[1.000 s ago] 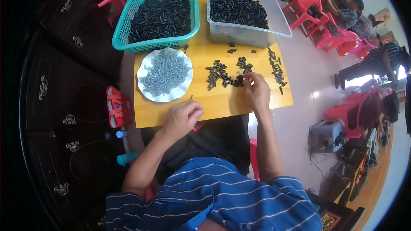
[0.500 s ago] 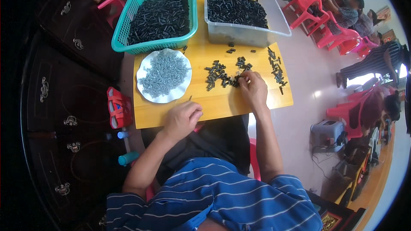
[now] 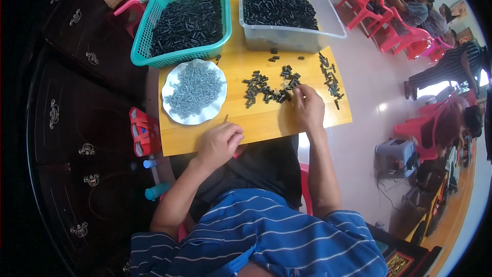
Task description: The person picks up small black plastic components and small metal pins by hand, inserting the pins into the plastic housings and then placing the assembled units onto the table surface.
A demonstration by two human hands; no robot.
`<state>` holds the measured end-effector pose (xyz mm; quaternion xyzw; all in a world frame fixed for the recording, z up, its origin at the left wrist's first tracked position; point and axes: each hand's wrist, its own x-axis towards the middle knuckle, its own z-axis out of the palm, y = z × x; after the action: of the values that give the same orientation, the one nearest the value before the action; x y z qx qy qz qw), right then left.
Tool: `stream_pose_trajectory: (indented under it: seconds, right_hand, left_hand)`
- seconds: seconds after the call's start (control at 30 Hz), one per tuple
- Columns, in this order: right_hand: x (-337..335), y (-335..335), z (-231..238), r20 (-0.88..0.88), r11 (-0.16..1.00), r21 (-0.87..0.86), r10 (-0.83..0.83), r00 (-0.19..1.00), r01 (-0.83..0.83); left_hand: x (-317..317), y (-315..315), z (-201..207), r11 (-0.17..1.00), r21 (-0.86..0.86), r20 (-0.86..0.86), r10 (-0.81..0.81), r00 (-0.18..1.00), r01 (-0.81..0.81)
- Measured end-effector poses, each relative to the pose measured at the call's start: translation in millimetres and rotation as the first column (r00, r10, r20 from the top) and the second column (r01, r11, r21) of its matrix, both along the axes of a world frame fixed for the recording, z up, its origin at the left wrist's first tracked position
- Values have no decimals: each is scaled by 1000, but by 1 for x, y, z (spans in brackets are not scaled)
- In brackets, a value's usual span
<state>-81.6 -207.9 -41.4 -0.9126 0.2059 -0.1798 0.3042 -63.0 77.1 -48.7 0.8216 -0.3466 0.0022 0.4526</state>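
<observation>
My left hand (image 3: 220, 142) rests at the near edge of the yellow table (image 3: 184, 139), fingers curled together; what they hold, if anything, is hidden. Just beyond it shows a thin dark sliver (image 3: 226, 118). Over the table's right half, my right hand (image 3: 310, 107) has its thumb and forefinger pinched at the near right side of a loose pile of short black tubular pieces (image 3: 254, 86). Whatever sits between those fingertips cannot be made out. A white wavy-rimmed plate (image 3: 199, 119) heaped with small silvery metal pieces (image 3: 195, 90) stands to the left.
Behind the plate stands a green basket (image 3: 138, 54) full of black pieces; beside it, a clear plastic tub (image 3: 287, 43) holds more. Longer black pieces (image 3: 330, 79) line the table's right edge. A red bag (image 3: 145, 132) hangs at the left. People and pink chairs (image 3: 361, 2) are farther right.
My right hand has drawn back slightly to the right and toward me from the black pieces. My left hand has stayed nearly still.
</observation>
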Motion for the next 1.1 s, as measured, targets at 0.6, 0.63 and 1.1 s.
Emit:
stream_pose_trajectory:
  seconds: [0.6,0.63,1.1]
  right_hand:
    - [-5,-28,-8,104,993,68,-108,989,102]
    - [-3,-27,-8,110,996,34,-84,990,81]
    - [1,-21,-15,134,991,-121,-47,990,64]
  left_hand:
    - [35,-63,7,969,245,275,-27,961,-42]
    - [35,-66,8,968,248,276,-37,960,-34]
    - [16,-59,10,993,121,202,-35,979,10]
